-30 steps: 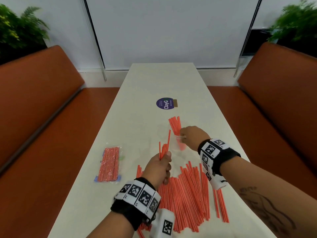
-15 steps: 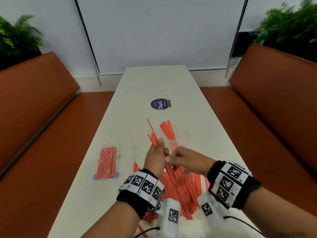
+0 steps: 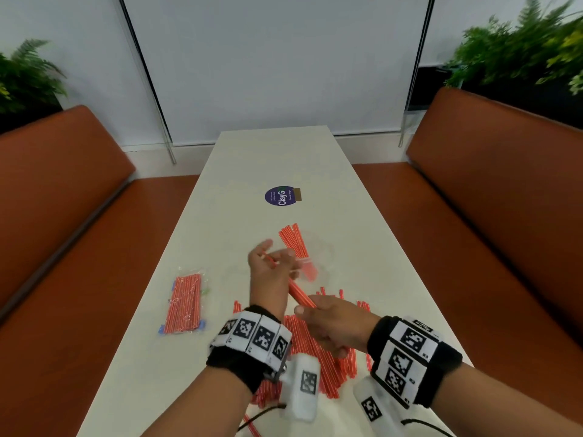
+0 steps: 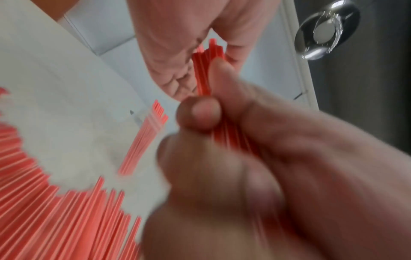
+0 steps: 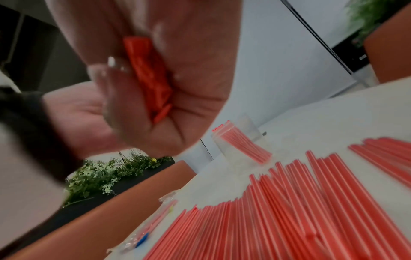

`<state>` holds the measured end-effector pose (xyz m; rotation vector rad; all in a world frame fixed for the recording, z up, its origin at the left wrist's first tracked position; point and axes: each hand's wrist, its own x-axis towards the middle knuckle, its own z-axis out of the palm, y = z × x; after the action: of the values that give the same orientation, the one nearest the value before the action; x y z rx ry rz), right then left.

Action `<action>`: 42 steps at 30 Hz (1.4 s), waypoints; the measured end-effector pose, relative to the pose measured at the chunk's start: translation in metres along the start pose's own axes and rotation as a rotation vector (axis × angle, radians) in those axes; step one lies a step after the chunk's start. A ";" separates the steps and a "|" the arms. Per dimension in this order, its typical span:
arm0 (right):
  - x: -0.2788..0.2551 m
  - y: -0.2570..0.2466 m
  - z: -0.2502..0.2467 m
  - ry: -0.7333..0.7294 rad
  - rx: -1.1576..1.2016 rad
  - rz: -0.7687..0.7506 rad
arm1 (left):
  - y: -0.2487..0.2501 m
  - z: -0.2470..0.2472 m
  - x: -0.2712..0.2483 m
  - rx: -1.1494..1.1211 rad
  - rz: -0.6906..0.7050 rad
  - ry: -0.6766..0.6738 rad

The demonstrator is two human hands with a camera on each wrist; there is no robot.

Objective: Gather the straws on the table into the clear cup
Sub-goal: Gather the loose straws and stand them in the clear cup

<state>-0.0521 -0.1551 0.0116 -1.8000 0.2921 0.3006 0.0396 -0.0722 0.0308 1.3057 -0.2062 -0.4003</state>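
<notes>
A bundle of red straws (image 3: 299,293) slants between my two hands above the table. My left hand (image 3: 271,266) curls loosely round its upper end, fingers partly spread. My right hand (image 3: 328,323) grips the lower end; its thumb and fingers (image 4: 200,114) pinch the bundle (image 4: 205,73). The clear cup (image 3: 310,263) stands just beyond my left hand with several straws (image 3: 293,241) sticking out of it, and also shows in the right wrist view (image 5: 224,147). A large pile of loose straws (image 3: 315,357) lies under my wrists.
A sealed packet of straws (image 3: 186,305) lies at the table's left edge. A round purple sticker (image 3: 280,196) sits further up the white table (image 3: 277,159). Orange benches (image 3: 63,190) flank the table on both sides.
My right hand left the cup and came back to grip the lower end of the bundle. My left hand carried the bundle up toward the cup, and its fingers have loosened.
</notes>
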 end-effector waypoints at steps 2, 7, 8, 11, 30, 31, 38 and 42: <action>-0.003 0.003 0.000 -0.014 0.025 0.003 | 0.012 -0.002 0.006 0.037 0.078 0.003; 0.001 0.003 0.002 0.007 0.002 -0.033 | 0.002 0.002 0.001 0.240 0.154 -0.090; 0.002 0.003 0.003 0.031 -0.039 -0.024 | -0.002 0.003 -0.002 0.258 0.141 -0.109; 0.001 0.002 0.002 0.093 -0.148 -0.013 | -0.010 0.002 -0.006 0.260 0.094 -0.163; 0.002 -0.011 0.007 0.185 0.060 -0.105 | -0.019 -0.006 -0.018 0.252 -0.055 -0.388; 0.001 -0.012 0.007 0.182 0.062 -0.116 | -0.018 -0.006 -0.016 0.267 -0.055 -0.395; 0.009 -0.019 -0.012 0.139 -0.363 -0.148 | -0.019 -0.009 -0.003 0.489 0.089 -0.478; 0.022 -0.040 -0.039 0.268 -0.506 -0.100 | -0.007 -0.007 0.020 0.530 0.173 -0.306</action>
<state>-0.0152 -0.1843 0.0490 -2.3532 0.3320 0.0598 0.0596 -0.0757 0.0208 1.7249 -0.7152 -0.4112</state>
